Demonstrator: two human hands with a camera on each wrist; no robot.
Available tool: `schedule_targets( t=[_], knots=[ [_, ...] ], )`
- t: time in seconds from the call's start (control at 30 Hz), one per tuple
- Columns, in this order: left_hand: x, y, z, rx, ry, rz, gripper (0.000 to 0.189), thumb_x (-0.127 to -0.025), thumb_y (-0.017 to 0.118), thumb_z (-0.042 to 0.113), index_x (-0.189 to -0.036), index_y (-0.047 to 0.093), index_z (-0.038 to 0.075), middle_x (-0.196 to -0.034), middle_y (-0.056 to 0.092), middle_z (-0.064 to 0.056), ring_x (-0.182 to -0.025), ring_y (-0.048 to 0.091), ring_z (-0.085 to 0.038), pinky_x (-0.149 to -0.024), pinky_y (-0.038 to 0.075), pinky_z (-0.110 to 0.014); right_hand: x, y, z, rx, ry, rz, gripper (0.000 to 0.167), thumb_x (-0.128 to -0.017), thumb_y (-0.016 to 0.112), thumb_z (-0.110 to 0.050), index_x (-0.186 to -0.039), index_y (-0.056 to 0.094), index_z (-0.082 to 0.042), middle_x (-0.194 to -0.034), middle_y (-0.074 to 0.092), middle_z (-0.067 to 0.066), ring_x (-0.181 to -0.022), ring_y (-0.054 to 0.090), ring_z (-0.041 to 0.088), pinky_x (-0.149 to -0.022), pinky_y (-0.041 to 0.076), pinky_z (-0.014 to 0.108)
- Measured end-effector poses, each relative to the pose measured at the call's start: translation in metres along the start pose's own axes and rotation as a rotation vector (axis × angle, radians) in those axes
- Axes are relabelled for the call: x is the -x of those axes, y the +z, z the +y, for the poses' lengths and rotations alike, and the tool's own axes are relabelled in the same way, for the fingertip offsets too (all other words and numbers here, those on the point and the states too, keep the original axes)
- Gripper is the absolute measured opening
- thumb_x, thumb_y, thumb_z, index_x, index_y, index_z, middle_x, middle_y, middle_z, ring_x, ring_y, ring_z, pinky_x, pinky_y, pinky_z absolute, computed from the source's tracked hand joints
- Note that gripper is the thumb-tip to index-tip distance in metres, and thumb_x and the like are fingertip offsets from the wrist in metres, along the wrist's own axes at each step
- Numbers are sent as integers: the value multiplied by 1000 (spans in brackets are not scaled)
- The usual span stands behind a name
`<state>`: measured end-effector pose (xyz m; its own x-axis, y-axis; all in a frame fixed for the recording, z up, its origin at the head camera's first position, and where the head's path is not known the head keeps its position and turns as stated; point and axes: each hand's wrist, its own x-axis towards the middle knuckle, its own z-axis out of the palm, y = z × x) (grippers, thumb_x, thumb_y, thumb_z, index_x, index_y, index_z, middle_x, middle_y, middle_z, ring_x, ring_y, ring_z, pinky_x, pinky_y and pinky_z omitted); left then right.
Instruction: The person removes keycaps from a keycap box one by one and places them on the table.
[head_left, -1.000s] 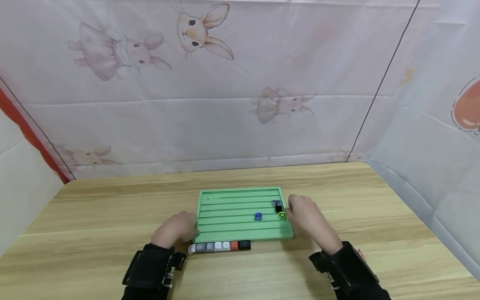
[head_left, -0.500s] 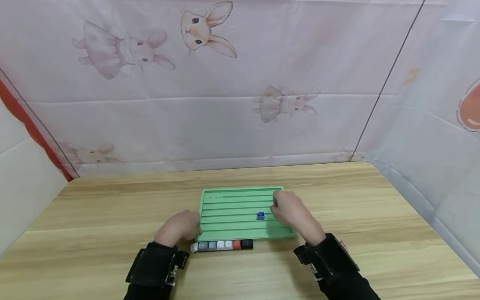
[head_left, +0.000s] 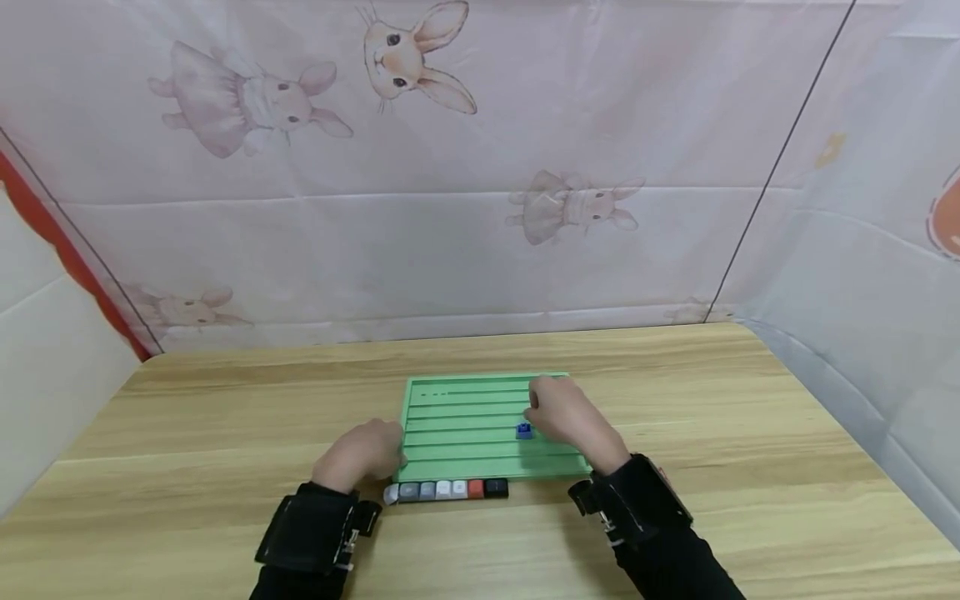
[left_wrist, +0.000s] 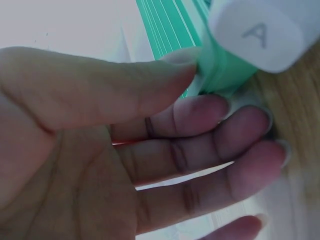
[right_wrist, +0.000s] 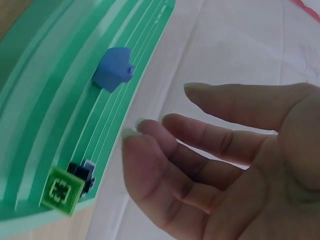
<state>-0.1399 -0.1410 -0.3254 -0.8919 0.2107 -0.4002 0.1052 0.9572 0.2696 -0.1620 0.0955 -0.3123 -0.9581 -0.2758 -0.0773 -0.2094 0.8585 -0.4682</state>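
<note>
A green ridged tray (head_left: 457, 425) lies on the table. My left hand (head_left: 365, 454) pinches its left edge between thumb (left_wrist: 135, 87) and fingers, as the left wrist view shows. Over the tray's right part hovers my right hand (head_left: 566, 414), fingers loosely bent, thumb apart, holding nothing. Nearest to it sits a blue keycap (head_left: 523, 431), tipped on its side in a groove in the right wrist view. A lime green keycap (right_wrist: 62, 191), a black keycap (right_wrist: 79, 172) and a greyish one stand at the tray's end; the right hand hides these in the head view.
Along the tray's front edge runs a row of keycaps (head_left: 450, 490) in grey, white, red and black. A pale keycap marked A (left_wrist: 255, 35) shows close up in the left wrist view. Wooden table (head_left: 225, 442) surrounds the tray, and a printed cloth (head_left: 420, 267) hangs behind.
My right hand has moved left from beside the tray's right edge to over its right part, close to the blue keycap. My left hand keeps its hold on the tray.
</note>
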Motion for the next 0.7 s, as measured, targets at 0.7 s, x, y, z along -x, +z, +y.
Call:
schedule_targets(
  t=[0.7],
  knots=[
    [1, 0, 2, -20, -9, -3, 12, -90, 54, 6, -78, 54, 2, -62, 40, -5, -53, 37, -16, -50, 29, -27, -3, 21, 0, -18, 25, -62, 20, -80, 61, -3, -64, 49, -5, -52, 44, 2, -40, 42, 12, -37, 33, 20]
  ],
)
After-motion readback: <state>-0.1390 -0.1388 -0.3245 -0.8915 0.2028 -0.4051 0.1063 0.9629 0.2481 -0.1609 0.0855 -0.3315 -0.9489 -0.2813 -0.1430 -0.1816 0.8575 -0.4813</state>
